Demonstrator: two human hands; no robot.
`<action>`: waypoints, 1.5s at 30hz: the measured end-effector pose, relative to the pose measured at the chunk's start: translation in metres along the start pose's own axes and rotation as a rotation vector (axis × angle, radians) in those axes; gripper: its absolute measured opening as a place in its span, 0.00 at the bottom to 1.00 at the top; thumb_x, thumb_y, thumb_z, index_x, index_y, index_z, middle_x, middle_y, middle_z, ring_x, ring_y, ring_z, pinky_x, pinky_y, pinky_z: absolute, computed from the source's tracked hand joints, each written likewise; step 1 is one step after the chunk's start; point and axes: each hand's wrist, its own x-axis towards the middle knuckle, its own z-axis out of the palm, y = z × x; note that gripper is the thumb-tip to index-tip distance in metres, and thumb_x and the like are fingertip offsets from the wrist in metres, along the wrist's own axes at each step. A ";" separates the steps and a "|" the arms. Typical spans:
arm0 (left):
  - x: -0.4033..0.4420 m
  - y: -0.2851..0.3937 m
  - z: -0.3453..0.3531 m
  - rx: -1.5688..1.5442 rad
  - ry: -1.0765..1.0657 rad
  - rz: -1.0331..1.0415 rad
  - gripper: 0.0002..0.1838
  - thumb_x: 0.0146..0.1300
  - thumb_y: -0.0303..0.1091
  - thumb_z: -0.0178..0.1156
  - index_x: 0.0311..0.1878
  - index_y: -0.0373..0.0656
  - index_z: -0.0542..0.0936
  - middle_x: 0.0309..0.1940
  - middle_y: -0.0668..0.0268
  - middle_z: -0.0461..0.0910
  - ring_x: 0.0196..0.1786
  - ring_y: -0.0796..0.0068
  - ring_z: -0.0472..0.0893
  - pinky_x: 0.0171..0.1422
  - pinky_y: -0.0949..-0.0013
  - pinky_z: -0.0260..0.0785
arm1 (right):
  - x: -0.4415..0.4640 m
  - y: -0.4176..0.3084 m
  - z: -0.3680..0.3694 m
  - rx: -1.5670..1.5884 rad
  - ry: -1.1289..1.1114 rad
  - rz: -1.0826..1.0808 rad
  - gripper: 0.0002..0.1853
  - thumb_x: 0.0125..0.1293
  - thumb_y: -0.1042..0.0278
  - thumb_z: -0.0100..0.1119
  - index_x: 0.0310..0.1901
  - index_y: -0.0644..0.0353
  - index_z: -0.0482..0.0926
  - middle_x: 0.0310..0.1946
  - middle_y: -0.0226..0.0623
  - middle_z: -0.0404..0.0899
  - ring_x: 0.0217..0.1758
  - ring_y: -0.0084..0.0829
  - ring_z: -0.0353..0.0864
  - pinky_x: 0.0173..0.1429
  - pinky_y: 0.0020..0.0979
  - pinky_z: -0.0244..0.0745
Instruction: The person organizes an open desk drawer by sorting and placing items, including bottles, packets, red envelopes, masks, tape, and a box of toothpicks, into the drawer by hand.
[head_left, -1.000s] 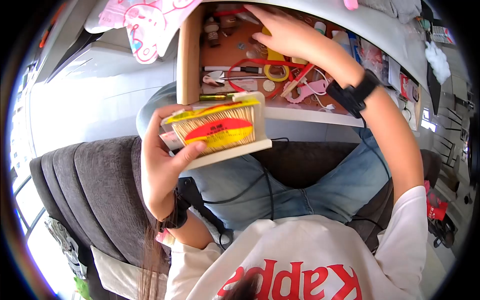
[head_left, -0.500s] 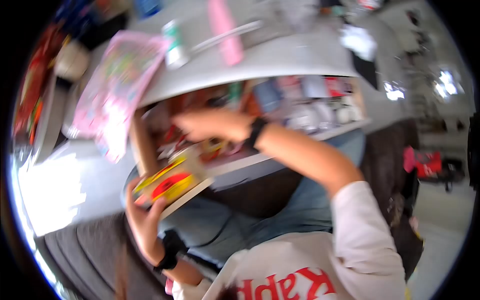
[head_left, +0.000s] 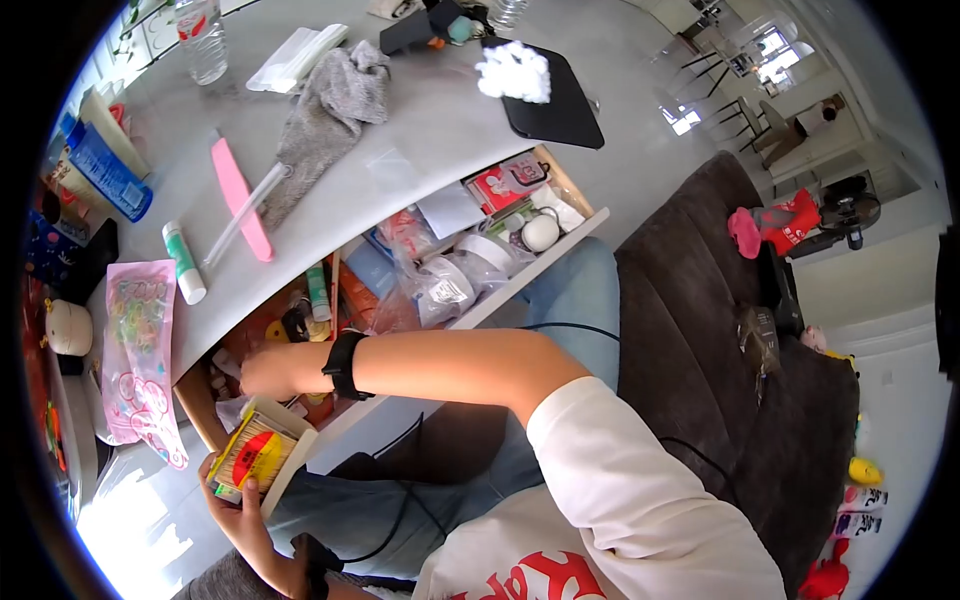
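A cream tray holding a yellow and red pack of thin sticks (head_left: 257,455) is gripped in my left hand (head_left: 238,513), just in front of the drawer's left end. My right hand (head_left: 268,371) reaches into the open drawer (head_left: 190,400), above the pack. Its fingertips are hidden, and I cannot make out what they hold, if anything. Near my right wrist lies a green and white tube (head_left: 317,292). Farther right in the drawer are plastic-wrapped white rolls (head_left: 447,287), a red box (head_left: 497,190) and a white round object (head_left: 540,232).
On the grey tabletop are a pink patterned bag (head_left: 140,350), a blue bottle (head_left: 105,170), a white and green tube (head_left: 184,265), a pink strip (head_left: 240,200), a grey cloth (head_left: 330,110) and a clear bottle (head_left: 202,45). A dark sofa (head_left: 700,340) stands right. A person (head_left: 808,125) is far off.
The view has swung right, showing more tabletop and the drawer's right side. My right hand remains in the drawer's left part, and my left hand still holds the tray and pack.
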 end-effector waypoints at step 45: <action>-0.022 0.007 -0.025 -0.115 0.192 -0.066 0.23 0.56 0.25 0.63 0.55 0.37 0.67 0.43 0.63 0.76 0.45 0.78 0.76 0.49 0.75 0.72 | -0.024 0.058 -0.040 0.061 -0.151 0.349 0.08 0.61 0.71 0.53 0.41 0.63 0.73 0.34 0.39 0.78 0.36 0.33 0.79 0.41 0.29 0.73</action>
